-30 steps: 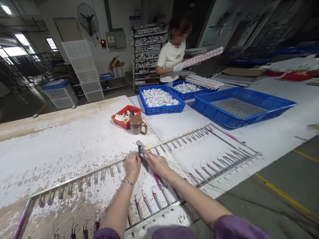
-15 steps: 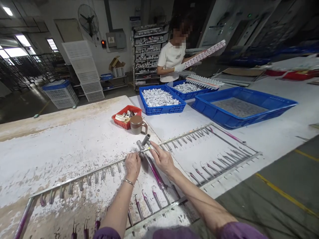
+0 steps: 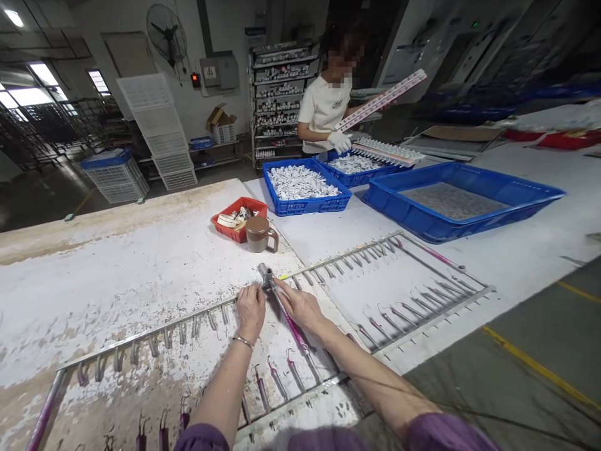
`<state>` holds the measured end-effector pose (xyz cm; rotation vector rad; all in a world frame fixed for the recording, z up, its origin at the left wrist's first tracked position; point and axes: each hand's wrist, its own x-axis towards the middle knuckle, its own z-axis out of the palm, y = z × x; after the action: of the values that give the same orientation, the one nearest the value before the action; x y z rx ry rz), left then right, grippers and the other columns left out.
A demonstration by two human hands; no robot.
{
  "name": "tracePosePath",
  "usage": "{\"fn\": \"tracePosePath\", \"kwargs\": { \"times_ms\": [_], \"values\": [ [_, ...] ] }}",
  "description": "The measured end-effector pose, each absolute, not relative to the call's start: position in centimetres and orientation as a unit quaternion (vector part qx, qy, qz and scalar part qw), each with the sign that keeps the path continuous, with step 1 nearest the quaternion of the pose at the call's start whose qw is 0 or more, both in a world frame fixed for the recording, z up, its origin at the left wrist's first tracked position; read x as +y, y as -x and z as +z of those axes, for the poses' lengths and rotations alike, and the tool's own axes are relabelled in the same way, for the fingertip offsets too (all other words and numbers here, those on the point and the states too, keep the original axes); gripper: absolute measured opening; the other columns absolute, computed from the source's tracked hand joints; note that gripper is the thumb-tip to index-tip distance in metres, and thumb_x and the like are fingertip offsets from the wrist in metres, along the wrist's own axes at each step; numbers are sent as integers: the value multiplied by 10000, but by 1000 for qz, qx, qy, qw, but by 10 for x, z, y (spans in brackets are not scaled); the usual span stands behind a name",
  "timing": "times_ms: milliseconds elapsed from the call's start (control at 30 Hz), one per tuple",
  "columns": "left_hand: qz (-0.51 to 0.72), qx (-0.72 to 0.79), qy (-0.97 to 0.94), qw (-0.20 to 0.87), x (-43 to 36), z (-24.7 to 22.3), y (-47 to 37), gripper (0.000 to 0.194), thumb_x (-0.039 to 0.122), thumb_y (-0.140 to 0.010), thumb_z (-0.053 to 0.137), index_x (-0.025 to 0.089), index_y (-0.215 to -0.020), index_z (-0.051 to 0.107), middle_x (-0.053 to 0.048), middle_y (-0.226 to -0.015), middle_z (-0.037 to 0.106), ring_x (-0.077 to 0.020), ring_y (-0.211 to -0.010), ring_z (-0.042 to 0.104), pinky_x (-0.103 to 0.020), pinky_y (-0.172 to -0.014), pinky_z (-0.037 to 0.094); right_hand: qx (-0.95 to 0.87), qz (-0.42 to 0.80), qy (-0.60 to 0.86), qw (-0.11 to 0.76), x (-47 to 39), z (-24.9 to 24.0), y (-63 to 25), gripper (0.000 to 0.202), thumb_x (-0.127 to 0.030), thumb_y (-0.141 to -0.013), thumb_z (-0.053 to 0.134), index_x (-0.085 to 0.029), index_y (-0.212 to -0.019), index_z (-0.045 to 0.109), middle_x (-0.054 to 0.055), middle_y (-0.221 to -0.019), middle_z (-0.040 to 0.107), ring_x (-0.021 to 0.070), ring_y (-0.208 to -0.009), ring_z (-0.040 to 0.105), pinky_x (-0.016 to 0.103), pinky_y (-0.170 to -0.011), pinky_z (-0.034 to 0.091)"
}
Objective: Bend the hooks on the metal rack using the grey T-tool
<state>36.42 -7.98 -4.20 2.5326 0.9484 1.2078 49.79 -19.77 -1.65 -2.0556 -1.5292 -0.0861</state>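
A metal hook rack with short prongs along its rails lies on the table before me. My left hand is closed around its far rail, close to the corner. At that corner two short grey tube ends stick up. My right hand is closed at the top of the rack's purple-and-grey crossbar, just beside the tube ends; its fingertips are partly hidden. A second hook rack extends to the right of my right hand.
Beyond my hands stand a brown mug and a red tray of scraps. Farther back are a blue crate of small white parts and a large blue tray. Across the table a gloved person holds a long strip.
My right hand has come down slightly, and the tube end by it has dropped from a raised tilt to beside the other. The person opposite has lowered a gloved hand toward the crate.
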Motion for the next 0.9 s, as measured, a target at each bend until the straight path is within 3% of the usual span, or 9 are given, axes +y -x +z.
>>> {"fn": "tracePosePath", "kwargs": {
  "times_ms": [167,400,533,767,900],
  "values": [
    [403,322,-849,116,-81,-43,-364,131,156,-958,536,202,-1012,646,-53,-892,713,-211,-859,661,-320,-783,499,-550,-19,753,362,-208,-18,-496,425,-336,-1051,436,-246,-1446,565,37,-991,800,205,-813,764,284,-730,583],
    [400,294,-854,152,-79,-40,-364,84,193,-967,579,210,-981,661,-33,-892,726,-191,-853,659,-298,-775,496,-512,-18,740,436,-224,-16,-493,417,-342,-1050,422,-236,-1425,569,62,-1233,741,243,-1042,749,355,-880,615],
    [419,281,-852,139,-79,-41,-366,114,195,-977,574,199,-1019,679,-44,-914,741,-195,-865,665,-313,-807,511,-513,-39,736,441,-227,-11,-494,407,-330,-1054,425,-218,-1413,579,73,-1235,739,236,-1042,750,342,-880,624],
    [349,293,-890,12,-82,-42,-367,197,132,-982,498,172,-1055,676,-89,-899,694,-238,-872,620,-362,-824,499,-539,-98,704,451,-223,14,-495,449,-316,-1065,406,-217,-1492,508,87,-1311,700,223,-1104,725,336,-938,606],
    [302,305,-903,-28,-78,-41,-362,216,96,-975,471,158,-1011,675,-104,-888,673,-257,-873,594,-375,-809,481,-565,-89,725,383,-210,7,-497,453,-318,-1074,387,-196,-1491,516,107,-1144,765,211,-913,758,297,-805,604]
  ]
}}
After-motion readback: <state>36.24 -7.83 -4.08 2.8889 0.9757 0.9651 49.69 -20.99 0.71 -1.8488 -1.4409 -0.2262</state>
